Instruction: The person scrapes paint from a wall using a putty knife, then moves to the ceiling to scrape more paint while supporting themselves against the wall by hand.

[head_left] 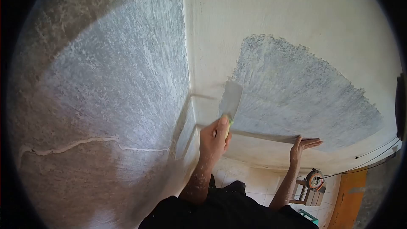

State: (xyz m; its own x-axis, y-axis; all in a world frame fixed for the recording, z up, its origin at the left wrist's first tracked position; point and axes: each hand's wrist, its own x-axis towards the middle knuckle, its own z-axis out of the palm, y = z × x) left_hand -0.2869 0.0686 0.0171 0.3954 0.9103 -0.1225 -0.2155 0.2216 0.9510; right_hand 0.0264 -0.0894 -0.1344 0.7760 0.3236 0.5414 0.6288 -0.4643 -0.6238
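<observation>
My left hand (215, 139) is closed around the yellowish handle of a scraper (231, 97), the thumb lying along it. The wide metal blade points up and rests against or close to the wall, at the left edge of a rough grey patch (292, 89). Cream paint (224, 17) surrounds this ragged-edged patch. To the right, my right hand (302, 145) is stretched out with nothing in it, fingers pointing right at the patch's lower edge. It seems to touch the wall there. White specks dot both forearms.
A mottled grey wall (127, 68) with a pale crack line (76, 144) meets the cream wall at a corner on the left. At lower right, a cable reel (315, 180) sits on a wooden stool (311, 197), near a green object (308, 217) and an orange panel (349, 191).
</observation>
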